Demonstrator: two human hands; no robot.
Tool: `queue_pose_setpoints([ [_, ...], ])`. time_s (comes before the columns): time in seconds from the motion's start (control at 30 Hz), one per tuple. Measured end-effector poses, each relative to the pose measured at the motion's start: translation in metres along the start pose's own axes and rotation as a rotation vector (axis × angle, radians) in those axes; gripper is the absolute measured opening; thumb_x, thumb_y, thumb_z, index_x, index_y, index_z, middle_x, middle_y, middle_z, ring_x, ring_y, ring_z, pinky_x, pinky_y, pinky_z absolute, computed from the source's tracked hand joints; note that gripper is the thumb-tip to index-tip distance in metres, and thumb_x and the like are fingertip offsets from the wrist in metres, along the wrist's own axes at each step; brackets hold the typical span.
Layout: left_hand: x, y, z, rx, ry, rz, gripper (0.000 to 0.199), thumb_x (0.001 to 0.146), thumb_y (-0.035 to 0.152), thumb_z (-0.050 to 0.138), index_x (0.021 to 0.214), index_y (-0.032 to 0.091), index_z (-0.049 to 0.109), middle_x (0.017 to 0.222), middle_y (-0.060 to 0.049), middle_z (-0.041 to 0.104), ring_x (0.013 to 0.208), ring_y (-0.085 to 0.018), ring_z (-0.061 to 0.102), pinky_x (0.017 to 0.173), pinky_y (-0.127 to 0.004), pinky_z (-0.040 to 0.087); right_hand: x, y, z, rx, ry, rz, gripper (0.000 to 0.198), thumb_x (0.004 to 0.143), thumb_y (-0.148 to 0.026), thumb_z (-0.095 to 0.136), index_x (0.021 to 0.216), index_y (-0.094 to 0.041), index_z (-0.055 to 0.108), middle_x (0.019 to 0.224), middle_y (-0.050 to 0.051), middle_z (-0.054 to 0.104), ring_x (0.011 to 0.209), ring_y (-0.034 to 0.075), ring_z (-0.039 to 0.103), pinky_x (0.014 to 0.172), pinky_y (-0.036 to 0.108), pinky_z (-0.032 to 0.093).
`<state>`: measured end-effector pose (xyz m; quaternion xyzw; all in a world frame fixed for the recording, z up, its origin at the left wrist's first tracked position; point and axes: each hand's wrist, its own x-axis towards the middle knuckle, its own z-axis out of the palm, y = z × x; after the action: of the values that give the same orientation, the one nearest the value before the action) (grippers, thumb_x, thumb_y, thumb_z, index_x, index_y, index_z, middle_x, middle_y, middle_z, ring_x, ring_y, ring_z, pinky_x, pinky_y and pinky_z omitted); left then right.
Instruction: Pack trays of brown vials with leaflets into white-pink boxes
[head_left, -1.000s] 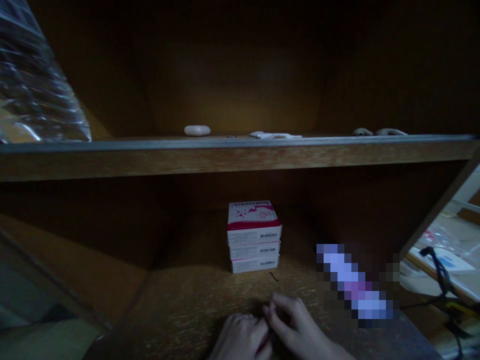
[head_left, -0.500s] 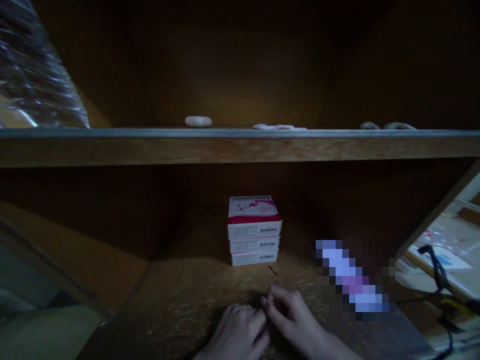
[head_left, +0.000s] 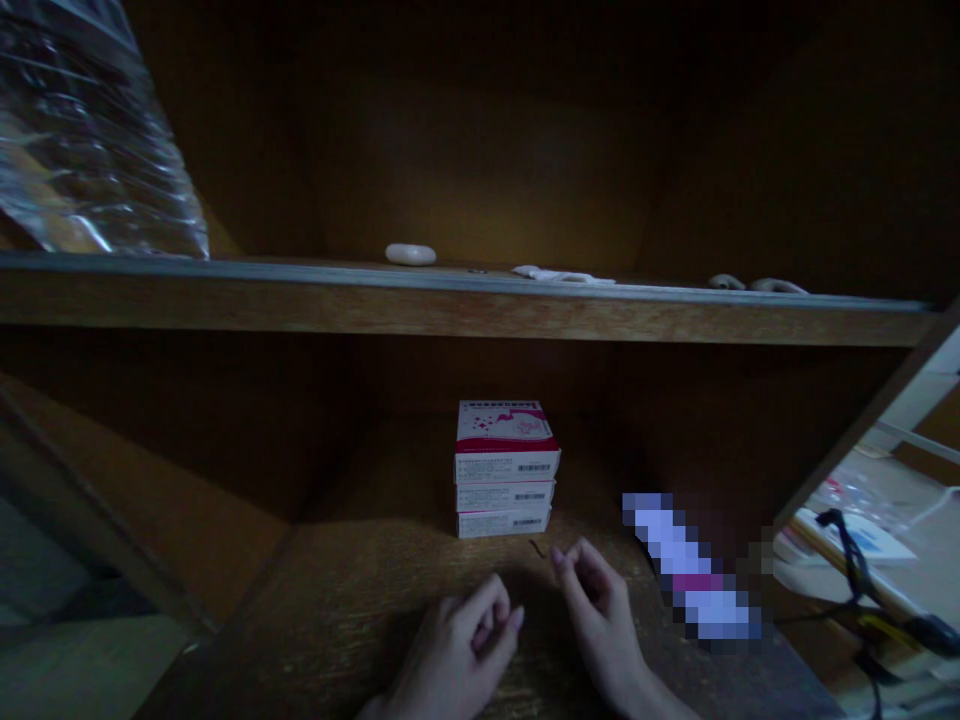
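My left hand (head_left: 457, 650) is just above the wooden shelf board, its fingers loosely curled and the thumb pointing right; nothing shows in it. My right hand (head_left: 604, 625) is a short way to the right, thumb and forefinger bent together in a pinch. Whatever those fingertips might hold is too small to make out. Just left of them a thin, dark, curved strand (head_left: 537, 549) lies on the board. Beyond both hands stands a neat stack of three white and red printed boxes (head_left: 506, 468), touched by neither hand.
A pixelated bluish item (head_left: 682, 565) lies right of the boxes. The upper shelf edge (head_left: 450, 312) crosses above, carrying a white rounded object (head_left: 410, 255), a crumpled white piece (head_left: 562, 275) and clear plastic packaging (head_left: 97, 150). Dark cables (head_left: 851, 560) hang at right.
My hands, touching each other before, have come apart: the right one moved right and away from me, the left slightly left. The view has shifted and tilted a little. The boxes stay stacked.
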<state>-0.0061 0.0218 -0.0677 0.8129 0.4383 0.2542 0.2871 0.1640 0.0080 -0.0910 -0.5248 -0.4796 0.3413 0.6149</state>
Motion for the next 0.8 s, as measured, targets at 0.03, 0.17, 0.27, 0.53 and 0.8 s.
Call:
queue_pose_setpoints([
  [0.03,0.003,0.001,-0.007,-0.082,0.122,-0.008,0.024,0.091,0.031,0.045,0.069,0.020,0.044,0.057,0.007,0.039,0.051,-0.009,0.040,0.052,-0.020,0.034,0.004,-0.004,-0.002,0.025,0.106,-0.029,0.042,0.085,-0.056,0.057,0.066,-0.022,0.041,0.063,-0.005,0.039,0.059,0.012,0.038,0.054,0.023,0.036],
  [0.17,0.022,0.008,-0.040,-0.334,0.639,-0.050,0.019,0.086,0.038,0.056,0.084,0.022,0.047,0.073,0.004,0.048,0.066,-0.011,0.052,0.063,-0.022,0.043,0.024,-0.030,-0.011,0.061,0.340,-0.114,0.028,0.083,-0.048,0.062,0.081,-0.023,0.049,0.077,-0.002,0.048,0.071,0.015,0.049,0.065,0.026,0.042],
  [0.27,0.041,0.013,-0.059,-0.386,0.647,-0.091,0.038,0.081,0.040,0.062,0.114,0.023,0.052,0.120,-0.007,0.059,0.106,-0.020,0.058,0.086,-0.034,0.048,0.040,-0.047,-0.011,0.051,0.301,-0.085,0.034,0.082,-0.048,0.062,0.105,-0.024,0.055,0.108,0.006,0.059,0.105,0.023,0.056,0.089,0.034,0.045],
  [0.53,0.072,0.020,-0.058,-0.772,0.298,-0.128,0.060,0.084,0.040,0.060,0.141,0.026,0.046,0.136,-0.006,0.060,0.129,-0.026,0.053,0.110,-0.045,0.039,0.075,-0.063,0.010,0.168,-0.002,0.038,0.040,0.081,-0.049,0.060,0.108,-0.019,0.064,0.116,0.009,0.069,0.112,0.029,0.059,0.095,0.040,0.046],
  [0.8,0.053,0.060,-0.059,-0.695,0.419,0.018,0.058,0.085,0.039,0.060,0.139,0.022,0.047,0.145,-0.006,0.052,0.134,-0.024,0.047,0.113,-0.040,0.036,0.054,-0.074,0.010,0.154,0.170,-0.079,0.033,0.086,-0.053,0.057,0.084,-0.020,0.060,0.083,0.002,0.067,0.081,0.020,0.062,0.072,0.030,0.050],
])
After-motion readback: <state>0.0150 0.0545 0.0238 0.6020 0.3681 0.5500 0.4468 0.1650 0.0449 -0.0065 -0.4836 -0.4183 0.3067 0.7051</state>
